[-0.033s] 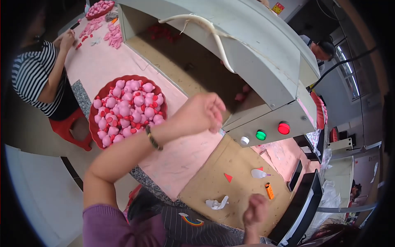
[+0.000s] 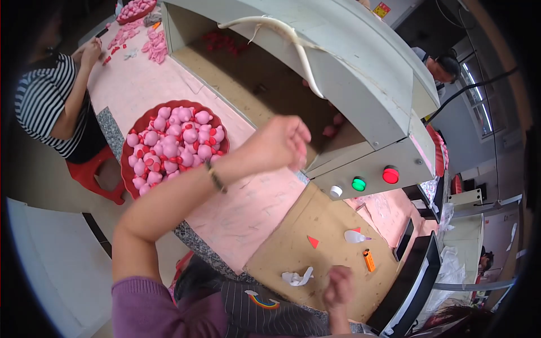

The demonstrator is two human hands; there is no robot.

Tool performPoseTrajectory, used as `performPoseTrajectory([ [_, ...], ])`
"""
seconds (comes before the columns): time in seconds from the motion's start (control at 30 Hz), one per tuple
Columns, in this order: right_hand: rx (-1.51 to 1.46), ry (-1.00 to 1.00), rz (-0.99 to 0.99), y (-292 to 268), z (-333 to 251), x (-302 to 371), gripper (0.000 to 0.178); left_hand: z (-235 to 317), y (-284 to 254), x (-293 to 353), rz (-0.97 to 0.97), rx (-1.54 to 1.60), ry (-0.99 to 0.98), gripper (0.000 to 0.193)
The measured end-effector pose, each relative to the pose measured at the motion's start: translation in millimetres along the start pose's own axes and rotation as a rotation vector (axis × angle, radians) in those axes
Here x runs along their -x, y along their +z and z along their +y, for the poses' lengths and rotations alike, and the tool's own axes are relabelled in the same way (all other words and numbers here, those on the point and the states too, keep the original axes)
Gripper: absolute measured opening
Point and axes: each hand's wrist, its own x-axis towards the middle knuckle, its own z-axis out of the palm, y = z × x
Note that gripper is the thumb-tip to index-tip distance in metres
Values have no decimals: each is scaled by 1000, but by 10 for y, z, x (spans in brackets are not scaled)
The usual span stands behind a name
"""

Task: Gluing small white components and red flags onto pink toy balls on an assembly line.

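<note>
My left hand (image 2: 277, 145) is raised in front of the opening of a grey machine (image 2: 360, 73), its fingers curled inward. Whatever may be inside those fingers is hidden. Beneath my left forearm, a red scalloped basket (image 2: 125, 163) holds many pink rounded toy figures (image 2: 170, 147) with small red parts. Over the tan board (image 2: 332, 219), close to my body, my right hand (image 2: 338, 286) is closed and slightly blurred; I cannot make out anything in it. Nearest to it lie a crumpled white tissue (image 2: 297, 277) and an orange lighter (image 2: 368, 260).
A white squeeze bottle (image 2: 356, 236) and a red triangle (image 2: 313, 241) lie on the board. White, green and red buttons (image 2: 390, 174) line the machine's front. More pink pieces sit inside the machine. At far left, a co-worker (image 2: 51, 107) in stripes handles something beside pink parts (image 2: 154, 46).
My left hand has risen slightly toward the machine's opening. My right hand has shifted a little to the left over the board. The co-worker's hands have moved slightly.
</note>
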Motion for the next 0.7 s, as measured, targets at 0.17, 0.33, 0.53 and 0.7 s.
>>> performPoseTrajectory([
  [0.17,-223,73,-120,528,-190,34,23,-400,-65,-1154,21,-1053,280,27],
  [0.33,-222,126,-91,591,-134,66,22,-107,134,-1517,-173,-1030,115,29],
  [0.53,-272,128,-92,605,-139,-4,22,-476,217,-1994,72,-956,412,27],
  [0.7,-309,155,-88,606,-148,-2,21,-892,-101,-2133,308,-889,664,26],
])
